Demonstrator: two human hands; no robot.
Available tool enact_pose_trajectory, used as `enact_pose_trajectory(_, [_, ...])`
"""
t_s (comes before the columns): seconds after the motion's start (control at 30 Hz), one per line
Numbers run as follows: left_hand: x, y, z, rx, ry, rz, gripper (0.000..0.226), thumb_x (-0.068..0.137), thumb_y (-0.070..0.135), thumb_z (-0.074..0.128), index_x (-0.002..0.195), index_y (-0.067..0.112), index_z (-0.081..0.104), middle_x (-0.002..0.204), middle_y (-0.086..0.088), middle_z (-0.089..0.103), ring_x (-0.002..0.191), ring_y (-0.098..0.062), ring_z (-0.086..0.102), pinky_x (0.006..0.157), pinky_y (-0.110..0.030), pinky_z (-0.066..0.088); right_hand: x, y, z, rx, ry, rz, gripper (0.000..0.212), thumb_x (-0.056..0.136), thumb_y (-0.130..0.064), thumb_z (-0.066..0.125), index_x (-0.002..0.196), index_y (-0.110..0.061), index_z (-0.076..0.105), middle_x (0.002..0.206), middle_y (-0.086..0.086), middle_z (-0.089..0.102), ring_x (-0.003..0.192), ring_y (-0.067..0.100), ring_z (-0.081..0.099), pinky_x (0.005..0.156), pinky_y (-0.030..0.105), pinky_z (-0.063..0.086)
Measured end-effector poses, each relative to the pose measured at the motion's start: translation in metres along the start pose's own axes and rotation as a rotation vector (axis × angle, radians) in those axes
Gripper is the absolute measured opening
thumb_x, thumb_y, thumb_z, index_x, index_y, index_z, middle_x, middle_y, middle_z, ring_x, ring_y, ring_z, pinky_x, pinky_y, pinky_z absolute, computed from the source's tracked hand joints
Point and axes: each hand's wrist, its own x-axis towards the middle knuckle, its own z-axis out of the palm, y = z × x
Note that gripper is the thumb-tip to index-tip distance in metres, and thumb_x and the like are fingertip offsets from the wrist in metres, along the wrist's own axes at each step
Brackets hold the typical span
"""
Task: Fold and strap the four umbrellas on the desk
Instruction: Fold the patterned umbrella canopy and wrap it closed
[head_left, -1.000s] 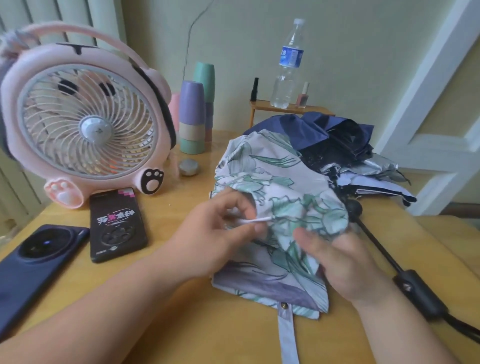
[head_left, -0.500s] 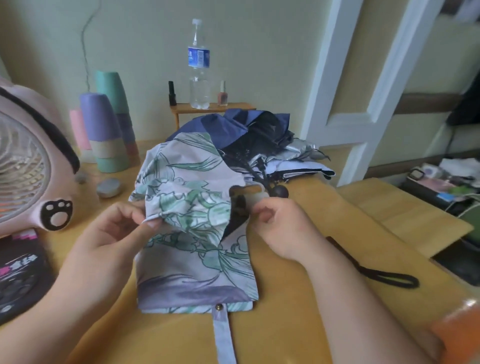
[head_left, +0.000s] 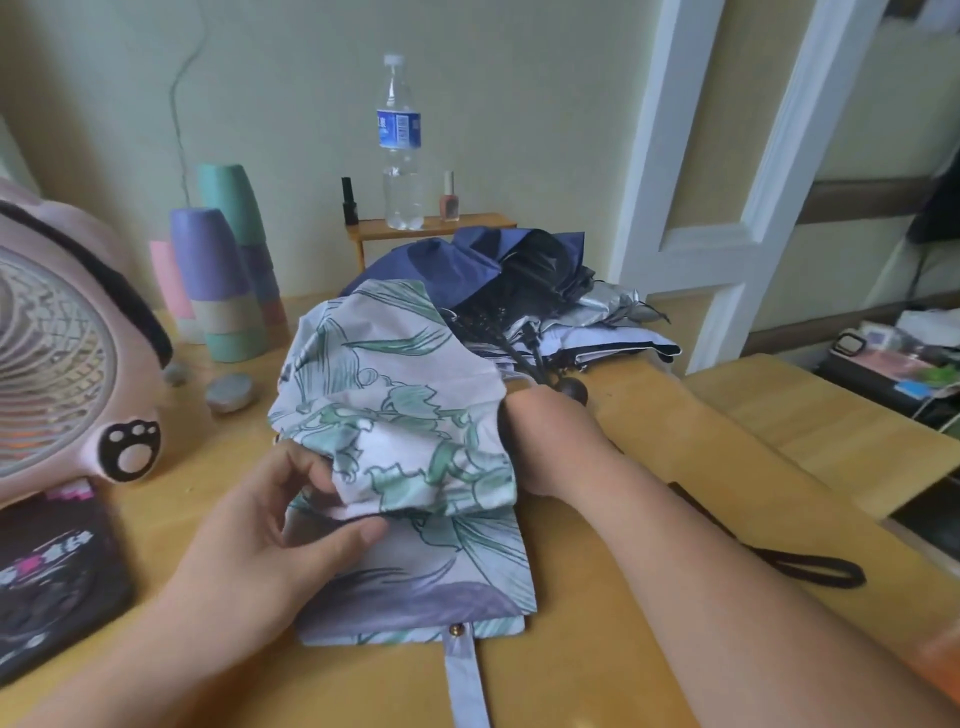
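Umbrella (head_left: 395, 405) with a green leaf print lies half folded in the middle of the desk (head_left: 623, 649). Its strap (head_left: 467, 686) points to the near edge. At far left stands a pink fan (head_left: 62, 353), and behind it a stack of cups (head_left: 218, 280). The left hand (head_left: 270, 525) is partly closed: it pinches a fold of the cloth at the umbrella's left side, thumb below the fold and fingers above it. The right hand (head_left: 545, 441) touches the umbrella's right edge. Its fingers go under the cloth and are hidden, so I cannot tell if they hold something, maybe the shaft. Behind this hand the other umbrellas lie in a pile (head_left: 519, 270), dark blue, black and silver. At right a black loop (head_left: 810, 569) lies on the desk, its cord partly hidden by the right forearm.
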Motion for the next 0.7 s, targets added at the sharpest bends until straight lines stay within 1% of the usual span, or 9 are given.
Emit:
enact_pose_trajectory(0.1, [-0.004, 0.004, 0.002, -0.192, 0.013, -0.046, 0.068, 0.053, 0.064, 0.092, 0.091, 0.020, 0.056, 0.093, -0.011, 0.067, 0.090, -0.020, 0.061, 0.078, -0.034, 0.048, -0.002, 0.006, 0.006, 0.204, 0.071, 0.063, 0.033, 0.087, -0.003, 0.049, 0.062, -0.022, 0.037, 0.066, -0.006, 0.040, 0.056, 0.012, 0.036, 0.049, 0.027, 0.028])
enact_pose_trajectory(0.17, [-0.005, 0.008, 0.006, -0.242, 0.124, -0.058, 0.069, 0.055, 0.072, 0.087, 0.092, 0.019, 0.063, 0.095, -0.008, 0.071, 0.089, -0.018, 0.062, 0.078, -0.031, 0.049, -0.007, 0.010, 0.007, 0.590, 0.179, 0.168, 0.030, 0.087, -0.001, 0.049, 0.068, -0.024, 0.052, 0.064, -0.007, 0.052, 0.053, 0.012, 0.050, 0.046, 0.021, 0.034])
enact_pose_trajectory(0.23, [-0.002, 0.014, 0.012, -0.248, 0.221, -0.080, 0.055, 0.070, 0.063, 0.082, 0.092, 0.014, 0.070, 0.095, -0.008, 0.077, 0.083, -0.015, 0.068, 0.074, -0.022, 0.053, -0.011, 0.015, 0.007, 0.929, 0.279, 0.279, 0.028, 0.092, -0.002, 0.048, 0.097, -0.025, 0.064, 0.072, -0.003, 0.065, 0.046, 0.008, 0.060, 0.045, 0.015, 0.039])
enact_pose_trajectory(0.3, [0.002, 0.017, 0.017, -0.242, 0.285, -0.137, 0.037, 0.077, 0.043, 0.074, 0.088, 0.007, 0.073, 0.086, -0.010, 0.078, 0.070, -0.008, 0.068, 0.063, -0.012, 0.052, -0.009, 0.017, 0.009, 1.079, 0.296, 0.324, 0.033, 0.098, -0.007, 0.048, 0.123, -0.024, 0.060, 0.089, 0.003, 0.069, 0.047, 0.013, 0.064, 0.043, 0.016, 0.041])
enact_pose_trajectory(0.4, [0.004, 0.012, 0.013, -0.219, 0.267, -0.180, 0.053, 0.064, 0.051, 0.085, 0.080, 0.003, 0.072, 0.084, -0.019, 0.074, 0.066, -0.012, 0.061, 0.064, -0.016, 0.050, -0.006, 0.017, 0.012, 1.064, 0.300, 0.220, 0.038, 0.101, -0.008, 0.049, 0.133, -0.025, 0.061, 0.101, -0.006, 0.066, 0.065, 0.008, 0.065, 0.055, 0.016, 0.050])
enact_pose_trajectory(0.47, [0.003, 0.009, 0.007, -0.203, 0.253, -0.208, 0.070, 0.044, 0.068, 0.091, 0.073, 0.008, 0.071, 0.079, -0.015, 0.073, 0.067, -0.016, 0.059, 0.074, -0.032, 0.048, -0.005, 0.018, 0.014, 0.909, 0.292, 0.123, 0.034, 0.098, -0.006, 0.049, 0.116, -0.026, 0.070, 0.092, -0.013, 0.070, 0.074, 0.002, 0.065, 0.071, 0.022, 0.056])
enact_pose_trajectory(0.53, [0.001, 0.007, 0.002, -0.173, 0.269, -0.246, 0.071, 0.039, 0.070, 0.091, 0.070, 0.011, 0.069, 0.076, -0.013, 0.072, 0.064, -0.018, 0.058, 0.072, -0.036, 0.046, -0.005, 0.018, 0.017, 0.762, 0.229, 0.093, 0.026, 0.093, -0.008, 0.050, 0.097, -0.020, 0.073, 0.085, -0.003, 0.074, 0.076, 0.015, 0.069, 0.076, 0.034, 0.060])
enact_pose_trajectory(0.63, [0.000, 0.007, 0.002, -0.121, 0.273, -0.253, 0.045, 0.065, 0.046, 0.090, 0.068, 0.010, 0.063, 0.062, -0.008, 0.067, 0.057, -0.017, 0.053, 0.056, -0.022, 0.044, -0.006, 0.018, 0.015, 0.792, 0.203, 0.121, 0.022, 0.090, -0.009, 0.053, 0.100, -0.020, 0.069, 0.092, -0.002, 0.074, 0.084, 0.022, 0.069, 0.082, 0.043, 0.059])
enact_pose_trajectory(0.7, [0.000, 0.009, 0.005, -0.091, 0.294, -0.263, 0.031, 0.082, 0.020, 0.082, 0.066, 0.008, 0.058, 0.057, -0.006, 0.061, 0.057, -0.019, 0.048, 0.045, -0.019, 0.037, -0.008, 0.018, 0.011, 0.989, 0.233, 0.194, 0.033, 0.091, -0.012, 0.052, 0.120, -0.025, 0.063, 0.099, -0.005, 0.070, 0.090, 0.019, 0.067, 0.089, 0.045, 0.057])
